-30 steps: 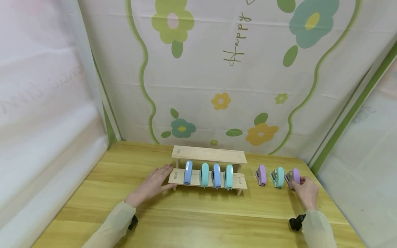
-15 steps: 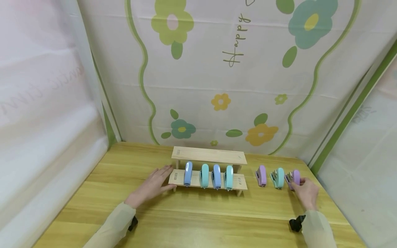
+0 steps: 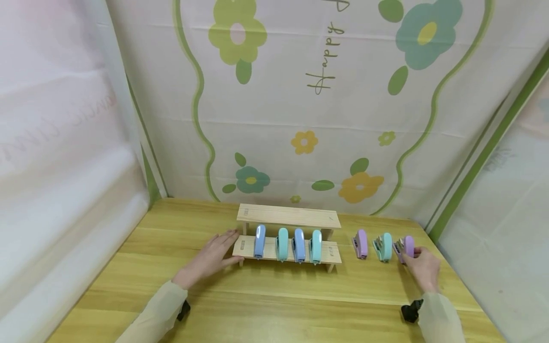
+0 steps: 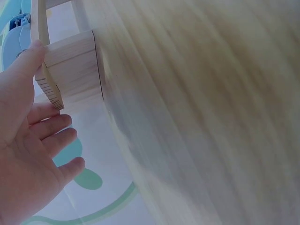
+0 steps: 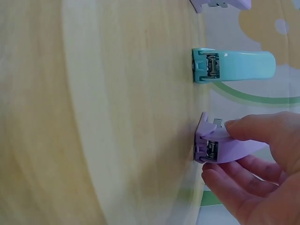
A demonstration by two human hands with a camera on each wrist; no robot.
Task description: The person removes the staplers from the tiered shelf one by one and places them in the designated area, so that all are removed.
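My right hand [image 3: 424, 267] grips a purple stapler [image 5: 229, 144] that stands on its end on the table, farthest right of a row of three. Thumb and fingers lie on its two sides. Next to it on the left stands a turquoise stapler [image 3: 386, 247], then another purple stapler [image 3: 362, 244]. My left hand [image 3: 208, 259] touches the left end of a two-step wooden rack [image 3: 288, 215], its fingers mostly straight and its thumb by the front corner. On the lower step stand a blue stapler [image 3: 259, 242], a turquoise one [image 3: 282, 244], another blue one [image 3: 299, 245] and another turquoise one [image 3: 316, 247].
The wooden table [image 3: 274, 305] reaches a white flower-print cloth [image 3: 274, 105] behind the rack. Cloth sides hang at left and right, the right one close to my right hand. A dark device is strapped at each wrist.
The head view has tilted up very slightly. Both hands, the rack and the staplers keep their places; my right hand stays on the purple stapler.
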